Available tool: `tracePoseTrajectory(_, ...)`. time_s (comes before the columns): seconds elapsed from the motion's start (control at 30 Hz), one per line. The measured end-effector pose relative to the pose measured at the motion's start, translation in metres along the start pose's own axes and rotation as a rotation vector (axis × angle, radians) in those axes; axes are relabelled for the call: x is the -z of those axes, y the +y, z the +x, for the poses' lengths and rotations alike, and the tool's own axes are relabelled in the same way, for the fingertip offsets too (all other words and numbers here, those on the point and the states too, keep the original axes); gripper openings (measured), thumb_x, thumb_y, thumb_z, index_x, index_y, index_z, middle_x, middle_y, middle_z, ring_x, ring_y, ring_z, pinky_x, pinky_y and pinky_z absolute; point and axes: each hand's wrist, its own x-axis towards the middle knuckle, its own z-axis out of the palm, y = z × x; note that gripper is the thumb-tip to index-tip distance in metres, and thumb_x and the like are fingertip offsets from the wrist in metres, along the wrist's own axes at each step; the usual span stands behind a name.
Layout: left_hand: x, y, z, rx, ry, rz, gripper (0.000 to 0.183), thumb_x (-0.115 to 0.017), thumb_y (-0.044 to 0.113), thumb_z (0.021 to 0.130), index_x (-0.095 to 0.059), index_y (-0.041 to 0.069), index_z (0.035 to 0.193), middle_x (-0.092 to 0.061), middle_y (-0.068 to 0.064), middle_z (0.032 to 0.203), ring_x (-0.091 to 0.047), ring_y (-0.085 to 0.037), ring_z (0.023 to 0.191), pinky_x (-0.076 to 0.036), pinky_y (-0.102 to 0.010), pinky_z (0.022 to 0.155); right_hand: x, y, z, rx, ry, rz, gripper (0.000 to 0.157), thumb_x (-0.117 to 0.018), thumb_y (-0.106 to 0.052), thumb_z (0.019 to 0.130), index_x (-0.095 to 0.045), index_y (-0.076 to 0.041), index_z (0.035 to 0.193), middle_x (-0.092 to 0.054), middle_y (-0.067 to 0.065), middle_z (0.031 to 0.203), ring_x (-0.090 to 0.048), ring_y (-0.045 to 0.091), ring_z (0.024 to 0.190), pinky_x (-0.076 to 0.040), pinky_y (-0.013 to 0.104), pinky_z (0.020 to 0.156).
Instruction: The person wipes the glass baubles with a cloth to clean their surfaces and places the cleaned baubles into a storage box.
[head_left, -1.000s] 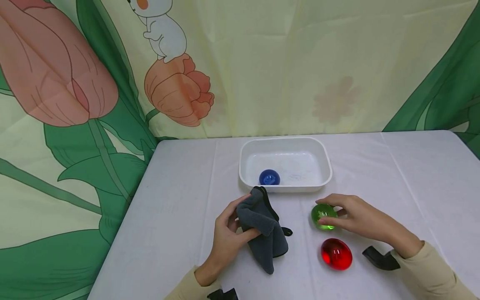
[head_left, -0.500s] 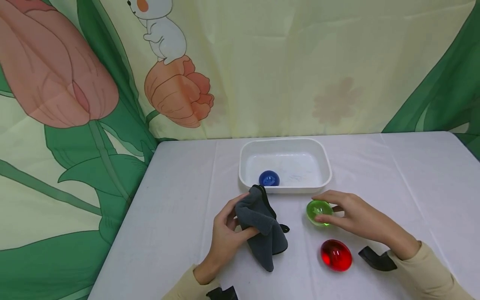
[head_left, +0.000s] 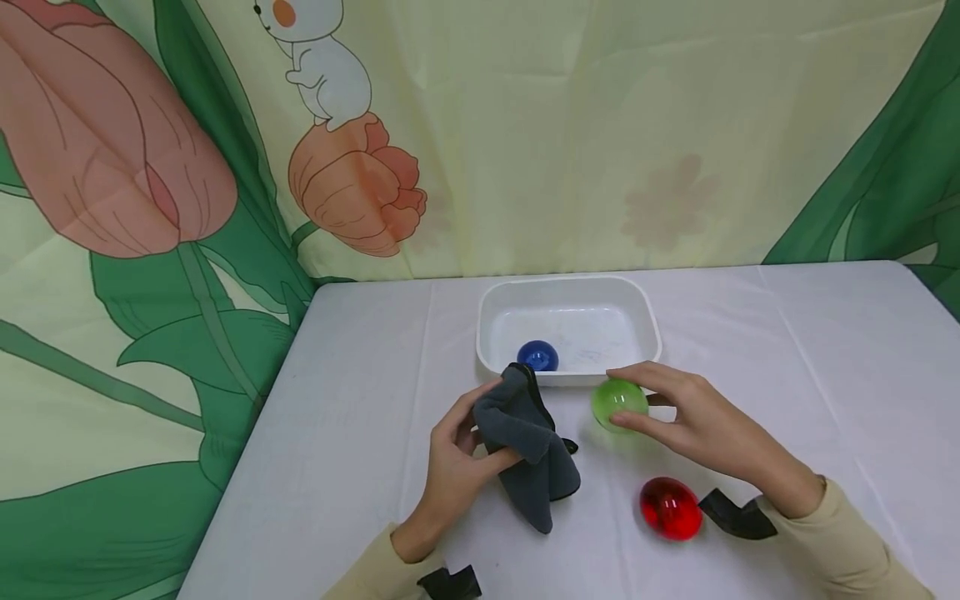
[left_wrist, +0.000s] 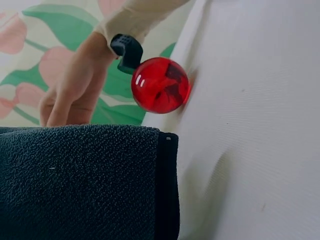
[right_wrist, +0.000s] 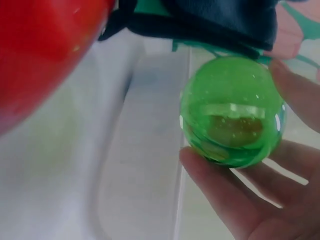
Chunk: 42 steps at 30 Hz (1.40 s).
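A clear green ball (head_left: 619, 403) is pinched between the thumb and fingers of my right hand (head_left: 693, 417), raised off the table just in front of the white tray; the right wrist view shows the same green ball (right_wrist: 231, 111) near the tray's side. My left hand (head_left: 461, 467) grips a dark grey cloth (head_left: 528, 442) with black edging and a small black loop. That cloth (left_wrist: 80, 180) fills the lower left of the left wrist view. Nearer me on the table lies a clear red ball (head_left: 671, 508), below the right hand.
The white rectangular tray (head_left: 651, 333) stands toward the back of the table, with a blue ball (head_left: 537, 356) in its front left part. A white cloth covers the table (head_left: 360, 400). Behind it hangs a printed floral curtain (head_left: 525, 150).
My right hand has carried the green ball up off the table, leftward and toward the tray. The left hand and its cloth have barely moved; the red and blue balls stay put.
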Motion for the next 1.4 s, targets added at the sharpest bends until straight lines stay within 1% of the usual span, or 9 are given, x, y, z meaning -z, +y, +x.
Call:
tracePoseTrajectory(0.17,-0.004,0.0,0.005,-0.026,-0.007,-0.009,0.065,-0.071,-0.015,0.069,-0.047,-0.005,0.128,-0.052,-0.018,0.124,-0.054,-0.036,0.101,-0.052,-0.033,0.078,-0.002,-0.009,0.005,0.011,0.072,0.023,0.046,-0.072,-0.032,0.08,-0.057,-0.022,0.122,-0.058,-0.011,0.116,-0.054,0.003,0.102,-0.053,0.027,0.075)
tracePoseTrajectory(0.33,-0.008,0.002,0.007,-0.023,-0.014,-0.008,0.065,-0.071,-0.015,0.069,-0.047,-0.004,0.128,-0.053,-0.018,0.122,-0.055,-0.033,0.098,-0.052,-0.031,0.076,-0.004,-0.019,0.008,0.01,0.102,0.073,0.046,-0.072,-0.031,0.079,-0.056,-0.025,0.122,-0.057,-0.012,0.116,-0.053,0.0,0.102,-0.053,0.027,0.075)
tracePoseTrajectory(0.43,-0.011,0.002,0.008,-0.016,-0.025,-0.007,0.064,-0.072,-0.013,0.07,-0.047,-0.004,0.128,-0.053,-0.017,0.121,-0.055,-0.033,0.097,-0.052,-0.032,0.076,-0.006,-0.024,0.009,0.026,0.107,0.107,0.046,-0.072,-0.029,0.079,-0.057,-0.023,0.122,-0.058,-0.011,0.116,-0.054,0.0,0.102,-0.053,0.027,0.076)
tracePoseTrajectory(0.57,-0.014,0.004,0.01,-0.017,-0.038,0.0,0.065,-0.072,-0.012,0.07,-0.047,-0.003,0.129,-0.053,-0.017,0.121,-0.055,-0.033,0.098,-0.052,-0.033,0.077,-0.009,-0.03,0.013,0.045,0.105,0.135,0.044,-0.072,-0.029,0.08,-0.057,-0.022,0.121,-0.058,-0.01,0.116,-0.056,-0.001,0.099,-0.052,0.026,0.076)
tracePoseTrajectory(0.73,-0.017,0.005,0.012,-0.037,-0.049,0.009,0.065,-0.073,-0.012,0.07,-0.046,-0.004,0.129,-0.053,-0.017,0.121,-0.056,-0.029,0.1,-0.052,-0.034,0.076,-0.014,-0.036,0.016,0.074,0.098,0.169,0.044,-0.071,-0.028,0.08,-0.057,-0.021,0.122,-0.059,-0.009,0.115,-0.06,0.001,0.093,-0.052,0.024,0.075)
tracePoseTrajectory(0.83,-0.02,0.005,0.012,-0.046,-0.046,0.011,0.065,-0.074,-0.011,0.069,-0.047,-0.004,0.128,-0.053,-0.017,0.122,-0.056,-0.028,0.102,-0.053,-0.034,0.076,-0.017,-0.04,0.018,0.095,0.099,0.177,0.045,-0.071,-0.027,0.08,-0.057,-0.019,0.122,-0.059,-0.008,0.115,-0.06,0.003,0.096,-0.053,0.023,0.074)
tracePoseTrajectory(0.97,-0.022,0.006,0.013,-0.046,-0.044,0.024,0.065,-0.074,-0.01,0.069,-0.047,-0.004,0.129,-0.053,-0.017,0.123,-0.056,-0.027,0.102,-0.053,-0.034,0.075,-0.018,-0.045,0.021,0.102,0.099,0.184,0.045,-0.071,-0.029,0.081,-0.058,-0.017,0.122,-0.059,-0.008,0.116,-0.057,0.005,0.102,-0.053,0.023,0.073)
tracePoseTrajectory(1.17,-0.024,0.007,0.013,-0.042,-0.04,0.035,0.066,-0.074,-0.01,0.069,-0.047,-0.003,0.129,-0.053,-0.017,0.122,-0.056,-0.025,0.101,-0.053,-0.035,0.076,-0.02,-0.052,0.025,0.085,0.102,0.187,0.045,-0.07,-0.032,0.08,-0.058,-0.017,0.121,-0.059,-0.008,0.116,-0.057,0.005,0.104,-0.053,0.023,0.073)
tracePoseTrajectory(1.4,-0.026,0.006,0.013,-0.045,-0.046,0.029,0.069,-0.074,-0.01,0.069,-0.045,-0.003,0.131,-0.051,-0.017,0.125,-0.054,-0.026,0.106,-0.052,-0.035,0.079,-0.023,-0.06,0.028,0.033,0.131,0.238,0.042,-0.07,-0.032,0.081,-0.06,-0.018,0.119,-0.061,-0.007,0.113,-0.06,0.006,0.096,-0.053,0.022,0.07)
